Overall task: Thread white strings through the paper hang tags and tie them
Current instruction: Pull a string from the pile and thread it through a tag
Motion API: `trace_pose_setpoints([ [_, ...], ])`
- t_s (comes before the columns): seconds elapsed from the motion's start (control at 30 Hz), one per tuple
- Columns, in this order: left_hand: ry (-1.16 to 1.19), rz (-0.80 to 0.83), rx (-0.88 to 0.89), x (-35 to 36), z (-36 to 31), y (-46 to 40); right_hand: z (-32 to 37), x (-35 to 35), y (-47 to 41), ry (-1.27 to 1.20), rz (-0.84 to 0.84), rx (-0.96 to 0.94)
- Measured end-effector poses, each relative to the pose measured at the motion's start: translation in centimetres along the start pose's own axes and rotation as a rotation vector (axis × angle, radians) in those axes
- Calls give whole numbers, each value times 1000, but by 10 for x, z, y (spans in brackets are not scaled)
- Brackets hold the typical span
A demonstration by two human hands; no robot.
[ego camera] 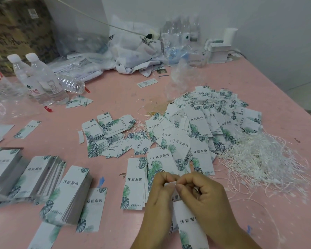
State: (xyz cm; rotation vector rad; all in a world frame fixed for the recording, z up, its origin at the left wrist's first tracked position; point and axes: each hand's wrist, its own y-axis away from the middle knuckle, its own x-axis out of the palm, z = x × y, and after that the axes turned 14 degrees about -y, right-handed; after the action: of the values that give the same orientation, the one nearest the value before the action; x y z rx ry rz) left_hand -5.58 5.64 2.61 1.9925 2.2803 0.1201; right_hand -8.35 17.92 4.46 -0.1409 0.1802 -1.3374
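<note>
A white paper hang tag (188, 229) with green leaf print is held upright-ish at the bottom centre. My left hand (158, 200) pinches its top edge from the left. My right hand (203, 196) pinches at the same top edge, fingers curled, with a thin white string at its fingertips. A loose heap of white strings (262, 162) lies to the right. A big pile of tags with strings (205, 126) lies beyond my hands. Plain tags (135, 184) lie just left of my hands.
Stacks of tags (68, 196) stand at the lower left on the pink table (115, 97). Water bottles (43, 79) stand at the left, plastic bags (136, 49) and cardboard boxes at the back. The table's right edge (294, 99) runs diagonally.
</note>
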Motion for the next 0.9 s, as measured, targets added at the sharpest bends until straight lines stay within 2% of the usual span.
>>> trace_pose_setpoints([
  [0.2,126,1,-113,2,-12,3,0,-2,0,13,-12,15],
  [0.33,159,39,-111,-2,-12,1,4,-6,-5,-165,-15,173],
  [0.47,252,97,-89,-2,-14,0,9,-11,-13,-260,23,245],
  [0.8,122,48,-5,-5,-5,-2,4,-18,-18,-341,95,308],
  [0.9,189,18,-37,-2,-5,-1,-2,-21,-19,-473,53,369],
])
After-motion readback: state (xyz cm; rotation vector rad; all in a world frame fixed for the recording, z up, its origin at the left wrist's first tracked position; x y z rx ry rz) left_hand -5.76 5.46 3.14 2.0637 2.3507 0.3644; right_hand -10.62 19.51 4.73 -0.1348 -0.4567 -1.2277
